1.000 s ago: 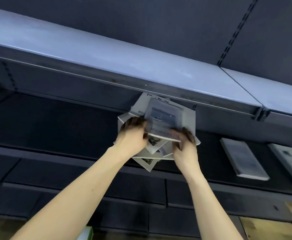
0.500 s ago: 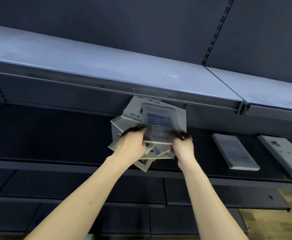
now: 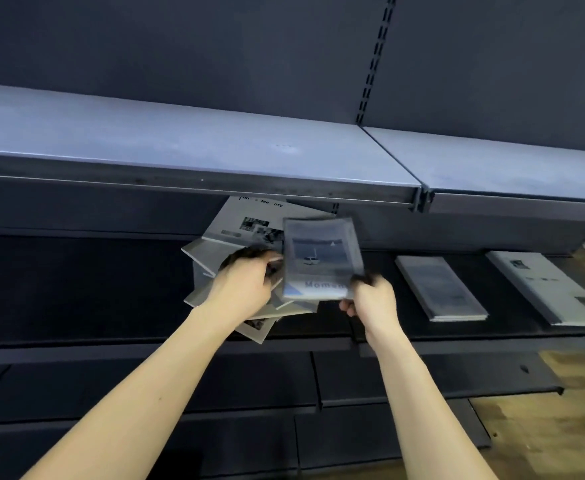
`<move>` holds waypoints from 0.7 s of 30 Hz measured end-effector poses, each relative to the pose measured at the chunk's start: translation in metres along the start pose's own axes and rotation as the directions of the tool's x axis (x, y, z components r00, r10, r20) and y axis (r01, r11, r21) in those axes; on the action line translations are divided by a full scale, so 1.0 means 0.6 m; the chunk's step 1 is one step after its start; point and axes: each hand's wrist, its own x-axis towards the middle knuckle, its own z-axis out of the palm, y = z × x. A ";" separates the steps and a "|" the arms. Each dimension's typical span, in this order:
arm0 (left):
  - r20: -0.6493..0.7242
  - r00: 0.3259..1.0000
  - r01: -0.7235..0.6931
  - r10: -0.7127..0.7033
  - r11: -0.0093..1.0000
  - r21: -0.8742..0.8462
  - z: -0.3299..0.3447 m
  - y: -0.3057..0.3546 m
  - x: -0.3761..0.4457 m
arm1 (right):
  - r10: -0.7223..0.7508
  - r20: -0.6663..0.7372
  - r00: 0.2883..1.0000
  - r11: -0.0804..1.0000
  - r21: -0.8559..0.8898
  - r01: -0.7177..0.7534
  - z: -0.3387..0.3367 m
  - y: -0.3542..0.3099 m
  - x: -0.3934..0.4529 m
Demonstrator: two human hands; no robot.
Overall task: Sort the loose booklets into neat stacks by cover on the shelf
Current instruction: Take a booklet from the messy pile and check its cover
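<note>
A fanned bunch of grey booklets [image 3: 242,223] sits over the dark shelf [image 3: 76,289], gripped from above by my left hand [image 3: 246,285]. My right hand [image 3: 370,299] pinches the lower right corner of one booklet with a blue photo cover [image 3: 322,258], held upright just right of the bunch. On the same shelf to the right lie a neat stack with a blue cover [image 3: 440,289] and a neat stack with a pale grey cover [image 3: 547,289].
A grey upper shelf [image 3: 180,147] overhangs the booklets and hides the top of the bunch. Lower dark shelves [image 3: 145,386] step out below my arms. Wooden floor [image 3: 543,427] shows at the lower right.
My right hand has drawn the blue photo booklet off the bunch and to the right. My left hand keeps its grip on the remaining bunch. The view has tilted upward slightly.
</note>
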 end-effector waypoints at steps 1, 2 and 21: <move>0.009 1.000 -0.012 0.012 1.000 0.005 0.004 0.010 0.005 | 0.001 -0.031 1.000 1.000 0.002 -0.001 -0.015 0.004 0.003; 0.023 1.000 -0.021 0.020 1.000 0.019 0.008 0.021 0.009 | 0.001 -0.055 0.998 1.000 0.010 0.000 -0.028 0.008 0.006; 0.213 0.951 -0.241 0.225 0.969 0.052 0.164 0.328 0.077 | 0.092 -0.277 0.957 0.988 0.148 -0.052 -0.350 0.098 0.042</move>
